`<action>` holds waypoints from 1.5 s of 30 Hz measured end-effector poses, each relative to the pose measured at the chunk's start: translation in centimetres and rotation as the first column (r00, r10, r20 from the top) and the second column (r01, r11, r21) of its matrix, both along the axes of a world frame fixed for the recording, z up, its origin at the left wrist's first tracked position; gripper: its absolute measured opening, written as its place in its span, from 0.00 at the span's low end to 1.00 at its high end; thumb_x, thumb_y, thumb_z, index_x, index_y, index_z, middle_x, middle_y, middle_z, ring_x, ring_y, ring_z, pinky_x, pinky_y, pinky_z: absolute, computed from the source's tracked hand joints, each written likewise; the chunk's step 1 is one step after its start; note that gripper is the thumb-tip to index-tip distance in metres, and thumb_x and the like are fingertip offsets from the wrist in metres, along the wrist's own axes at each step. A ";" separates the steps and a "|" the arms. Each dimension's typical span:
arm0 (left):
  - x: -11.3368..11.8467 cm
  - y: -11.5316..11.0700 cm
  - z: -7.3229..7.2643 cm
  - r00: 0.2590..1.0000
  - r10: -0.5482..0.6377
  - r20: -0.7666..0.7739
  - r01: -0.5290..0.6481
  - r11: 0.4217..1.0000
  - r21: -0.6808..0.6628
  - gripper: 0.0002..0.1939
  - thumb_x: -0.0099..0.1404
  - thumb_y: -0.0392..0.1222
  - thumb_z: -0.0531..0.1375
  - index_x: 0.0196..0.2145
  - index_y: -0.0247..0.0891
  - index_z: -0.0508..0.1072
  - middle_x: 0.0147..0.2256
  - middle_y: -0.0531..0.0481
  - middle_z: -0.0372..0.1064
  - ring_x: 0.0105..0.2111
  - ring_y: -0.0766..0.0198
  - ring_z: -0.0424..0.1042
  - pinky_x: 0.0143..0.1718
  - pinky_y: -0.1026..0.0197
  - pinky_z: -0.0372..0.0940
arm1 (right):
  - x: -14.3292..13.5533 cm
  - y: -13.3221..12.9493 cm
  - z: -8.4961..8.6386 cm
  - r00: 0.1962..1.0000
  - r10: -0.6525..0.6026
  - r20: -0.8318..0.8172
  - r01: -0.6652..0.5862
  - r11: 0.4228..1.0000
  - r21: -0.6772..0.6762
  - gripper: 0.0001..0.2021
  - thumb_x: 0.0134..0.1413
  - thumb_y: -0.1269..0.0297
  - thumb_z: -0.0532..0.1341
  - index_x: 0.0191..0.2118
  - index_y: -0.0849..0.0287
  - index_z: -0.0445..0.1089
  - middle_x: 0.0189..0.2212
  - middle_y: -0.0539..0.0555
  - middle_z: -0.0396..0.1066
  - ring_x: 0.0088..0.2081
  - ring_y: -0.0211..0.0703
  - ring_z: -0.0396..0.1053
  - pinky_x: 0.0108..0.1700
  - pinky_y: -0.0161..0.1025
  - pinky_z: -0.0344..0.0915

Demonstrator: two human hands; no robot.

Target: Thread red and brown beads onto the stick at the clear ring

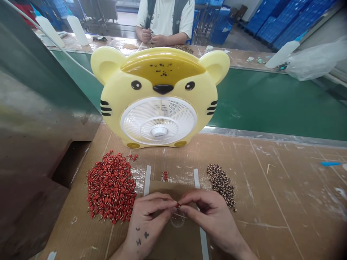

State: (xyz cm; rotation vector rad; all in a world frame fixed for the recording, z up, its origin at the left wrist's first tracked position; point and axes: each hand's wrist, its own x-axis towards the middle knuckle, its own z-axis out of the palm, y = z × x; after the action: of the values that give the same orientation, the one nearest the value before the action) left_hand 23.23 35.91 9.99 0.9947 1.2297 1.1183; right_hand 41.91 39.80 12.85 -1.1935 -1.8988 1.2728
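Observation:
My left hand [150, 216] and my right hand [210, 211] meet fingertip to fingertip over a brown cardboard sheet [170, 245]. Pinched between them is a small red piece [178, 205] with a dark part, mostly covered by the fingers. Whether the right fingertips hold a separate bit, I cannot tell. Just under the fingertips lies a clear round thing [177, 221]. Left of my hands is a heap of small red pieces with pale, thin ends [111, 187]. To the right is a smaller pile of black and tan beads [221, 184].
A yellow animal-faced fan [203, 119] stands behind the sheet. A few red pieces [165, 176] lie before it. White tape strips [147, 180] flank the sheet. A metal panel [54, 108] rises at left. Across a green divider [271, 101], a person [165, 21] sits near white bottles [77, 29].

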 end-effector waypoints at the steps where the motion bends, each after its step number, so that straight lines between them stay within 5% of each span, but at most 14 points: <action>1: -0.1 0.0 0.1 1.000 -0.010 -0.005 0.009 1.000 -0.007 0.04 0.57 0.43 0.65 0.31 0.52 0.80 0.32 0.53 0.76 0.33 0.82 0.74 0.37 0.87 0.66 | 0.0 0.0 -0.1 1.000 -0.002 -0.001 0.002 0.999 -0.036 0.03 0.55 0.65 0.66 0.34 0.57 0.77 0.31 0.48 0.74 0.33 0.29 0.73 0.37 0.24 0.69; 10: -0.4 -0.2 1.0 0.995 -0.092 -0.029 0.089 0.993 -0.078 0.07 0.58 0.45 0.64 0.35 0.49 0.79 0.27 0.50 0.73 0.27 0.82 0.71 0.30 0.85 0.63 | -0.4 0.4 -0.1 0.989 0.093 -0.118 -0.102 0.992 -0.075 0.03 0.54 0.68 0.66 0.33 0.59 0.77 0.29 0.50 0.74 0.31 0.31 0.73 0.35 0.26 0.69; 15: -0.7 0.5 1.1 0.993 -0.099 -0.067 0.095 0.994 -0.057 0.08 0.59 0.45 0.64 0.37 0.52 0.78 0.31 0.53 0.74 0.30 0.84 0.72 0.33 0.86 0.64 | -0.4 0.3 -0.8 0.991 -0.010 -0.131 -0.017 0.979 -0.203 0.09 0.55 0.62 0.65 0.34 0.66 0.75 0.30 0.56 0.74 0.32 0.33 0.73 0.35 0.25 0.70; 17: -1.3 1.3 1.2 0.976 -0.139 -0.168 0.126 0.989 -0.081 0.08 0.60 0.47 0.62 0.38 0.53 0.79 0.35 0.57 0.75 0.34 0.87 0.72 0.38 0.88 0.63 | -0.1 0.5 -1.0 0.997 -0.053 -0.063 0.044 0.990 -0.134 0.10 0.56 0.61 0.64 0.38 0.64 0.75 0.34 0.55 0.74 0.35 0.32 0.74 0.37 0.24 0.71; 20: -2.1 2.8 0.9 0.881 -0.110 -0.461 0.058 0.990 -0.126 0.09 0.63 0.45 0.59 0.36 0.50 0.80 0.40 0.65 0.74 0.39 0.93 0.69 0.45 0.90 0.58 | 1.2 0.8 -1.2 0.988 -0.120 0.097 0.110 0.988 0.111 0.07 0.58 0.61 0.64 0.41 0.54 0.75 0.39 0.48 0.74 0.39 0.27 0.72 0.43 0.21 0.68; 23: -2.2 4.1 0.4 0.734 -0.248 -0.632 0.104 0.961 -0.256 0.15 0.67 0.47 0.51 0.42 0.52 0.76 0.45 0.67 0.72 0.44 0.86 0.69 0.52 0.79 0.60 | 2.7 0.7 -1.3 0.979 -0.159 0.129 0.145 0.983 0.111 0.06 0.60 0.60 0.62 0.40 0.53 0.75 0.40 0.47 0.73 0.40 0.28 0.71 0.42 0.23 0.67; 26: -1.8 4.8 -0.1 0.699 -0.297 -0.650 0.146 0.950 -0.277 0.19 0.68 0.46 0.45 0.43 0.51 0.76 0.46 0.64 0.72 0.47 0.77 0.69 0.53 0.71 0.60 | 3.5 0.1 -1.1 0.975 -0.125 0.182 0.102 0.986 0.129 0.05 0.61 0.61 0.61 0.39 0.52 0.75 0.37 0.46 0.72 0.38 0.28 0.70 0.40 0.25 0.66; 29: -2.4 4.8 -0.4 0.719 -0.260 -0.645 0.137 0.962 -0.236 0.18 0.68 0.46 0.47 0.45 0.53 0.75 0.48 0.65 0.70 0.48 0.80 0.68 0.54 0.72 0.59 | 3.6 -0.6 -0.6 0.973 -0.007 0.229 -0.036 0.982 0.183 0.05 0.62 0.63 0.60 0.38 0.52 0.73 0.33 0.43 0.71 0.35 0.24 0.69 0.39 0.24 0.65; 33: -5.6 4.1 -0.2 0.692 -0.153 -0.706 0.023 0.982 -0.190 0.16 0.67 0.50 0.50 0.46 0.54 0.74 0.49 0.67 0.68 0.48 0.87 0.66 0.54 0.80 0.56 | 3.8 -1.2 -0.8 0.951 0.085 0.298 -0.157 0.961 0.227 0.05 0.60 0.61 0.63 0.42 0.51 0.71 0.33 0.42 0.70 0.35 0.24 0.68 0.38 0.23 0.66; 36: -8.1 3.5 0.4 0.599 -0.127 -0.791 -0.040 0.981 -0.188 0.17 0.68 0.51 0.48 0.44 0.52 0.74 0.49 0.66 0.68 0.50 0.83 0.63 0.58 0.73 0.56 | 3.8 -1.2 -1.6 0.953 0.163 0.255 -0.237 0.925 0.297 0.06 0.59 0.66 0.63 0.42 0.51 0.70 0.32 0.43 0.69 0.33 0.24 0.68 0.34 0.23 0.66; 40: -9.5 2.6 0.9 0.457 -0.319 -0.831 0.076 0.944 -0.321 0.21 0.68 0.53 0.43 0.48 0.52 0.72 0.51 0.62 0.65 0.52 0.75 0.57 0.62 0.61 0.54 | 3.6 -1.0 -2.5 0.952 0.242 0.186 -0.291 0.905 0.311 0.07 0.60 0.72 0.61 0.41 0.52 0.71 0.32 0.45 0.69 0.34 0.24 0.68 0.36 0.23 0.66; 45: -8.6 2.1 0.4 0.421 -0.376 -0.825 0.131 0.926 -0.355 0.24 0.67 0.57 0.40 0.48 0.53 0.71 0.50 0.58 0.64 0.51 0.72 0.56 0.61 0.59 0.54 | 2.6 -1.1 -2.3 0.958 0.203 0.202 -0.275 0.851 0.448 0.07 0.58 0.74 0.62 0.41 0.55 0.69 0.30 0.47 0.68 0.33 0.27 0.67 0.34 0.25 0.65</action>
State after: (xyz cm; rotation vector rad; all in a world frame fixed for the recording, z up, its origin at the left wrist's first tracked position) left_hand 14.60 38.06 10.42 1.6010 1.8904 0.0796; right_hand 44.49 38.73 10.55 -0.8272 -2.3517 0.7692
